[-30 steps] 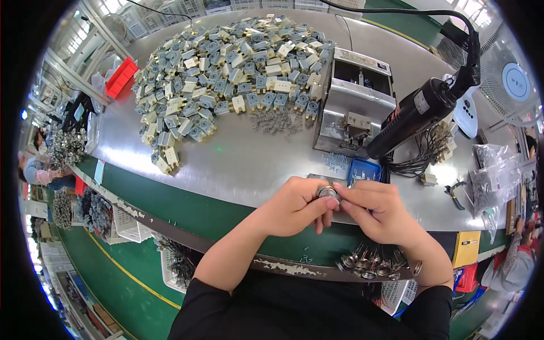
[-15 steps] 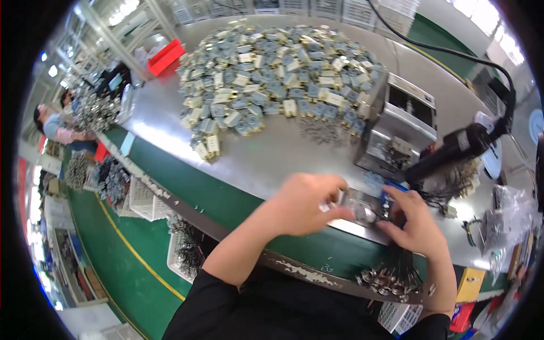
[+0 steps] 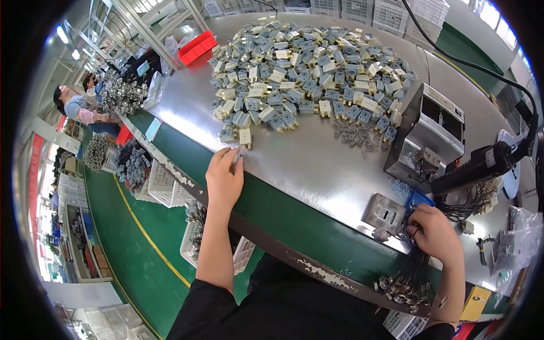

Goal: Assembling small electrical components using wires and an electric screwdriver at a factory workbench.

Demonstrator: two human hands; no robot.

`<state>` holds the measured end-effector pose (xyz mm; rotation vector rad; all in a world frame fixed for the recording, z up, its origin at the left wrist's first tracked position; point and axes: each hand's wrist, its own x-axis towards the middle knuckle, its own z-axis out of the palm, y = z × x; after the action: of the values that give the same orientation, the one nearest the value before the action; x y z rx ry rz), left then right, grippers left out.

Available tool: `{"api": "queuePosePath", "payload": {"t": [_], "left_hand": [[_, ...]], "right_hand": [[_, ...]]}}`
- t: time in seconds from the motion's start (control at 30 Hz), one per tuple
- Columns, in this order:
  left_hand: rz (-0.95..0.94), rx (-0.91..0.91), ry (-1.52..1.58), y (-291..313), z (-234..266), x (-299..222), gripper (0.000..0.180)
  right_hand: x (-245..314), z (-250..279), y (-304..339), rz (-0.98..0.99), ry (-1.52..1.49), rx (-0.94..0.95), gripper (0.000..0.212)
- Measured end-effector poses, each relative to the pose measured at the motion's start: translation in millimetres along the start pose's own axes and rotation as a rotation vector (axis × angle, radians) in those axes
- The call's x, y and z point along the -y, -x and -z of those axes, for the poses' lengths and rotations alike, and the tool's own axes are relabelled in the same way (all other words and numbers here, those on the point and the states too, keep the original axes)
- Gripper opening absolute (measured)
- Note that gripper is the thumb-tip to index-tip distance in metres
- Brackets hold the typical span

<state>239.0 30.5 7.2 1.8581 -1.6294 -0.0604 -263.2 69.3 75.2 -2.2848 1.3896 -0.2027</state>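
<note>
My left hand [image 3: 224,178] is by the near left end of a heap of small grey and cream plug-like blocks [image 3: 306,73]. Its thumb and fingers are bent together around something small that I cannot make out, just below a cream block with brass pins [image 3: 245,137]. My right hand [image 3: 435,233] is closed at the right of a square metal fixture [image 3: 384,212] with a slot in its top. Its fingertips pinch a black wire [image 3: 418,230] beside a small blue tray [image 3: 419,199]. More black wires with round metal ends [image 3: 399,292] hang over the bench edge below.
A metal machine [image 3: 428,136] and a black cylindrical tool [image 3: 470,170] stand on the right. Small springs [image 3: 360,136] lie before the heap. A red bin [image 3: 197,48] sits far left, a plastic bag [image 3: 513,241] at right. Other people work in the left distance.
My left hand has moved from the metal fixture leftward to the heap's near end, uncovering the fixture. My right hand has stayed beside the blue tray. The view has shifted left.
</note>
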Motion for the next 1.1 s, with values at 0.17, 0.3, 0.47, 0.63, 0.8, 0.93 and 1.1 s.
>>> {"api": "queuePosePath", "payload": {"t": [0.17,0.3,0.47,0.63,0.8,0.93,1.1], "left_hand": [[0.442,0.168,1.455,21.6,-0.2,-38.4,0.047],[0.353,0.551,1.768,32.2,-5.1,-90.2,0.055],[0.298,0.842,1.971,33.3,-10.8,-130.1,0.064],[0.278,0.934,1.945,28.6,-18.9,-159.4,0.07],[0.184,1.061,1.869,24.8,-19.9,-183.8,0.079],[0.372,1.065,1.756,14.5,-31.3,-208.1,0.074],[-0.05,0.815,1.02,21.7,-71.8,-214.8,0.062]], "right_hand": [[10.7,5.4,-4.7,-0.057,-0.069,-0.104,0.018],[0.8,7.8,-2.2,-0.035,-0.015,0.011,0.022],[2.5,3.4,-5.8,-0.043,0.028,0.011,0.016],[-1.5,2.2,3.6,-0.099,-0.087,-0.162,0.016],[-1.2,20.1,10.7,-0.01,-0.198,-0.312,0.019],[1.0,20.6,7.7,0.001,-0.258,-0.399,0.027],[2.9,33.5,15.0,0.062,-0.182,-0.421,0.024]]}}
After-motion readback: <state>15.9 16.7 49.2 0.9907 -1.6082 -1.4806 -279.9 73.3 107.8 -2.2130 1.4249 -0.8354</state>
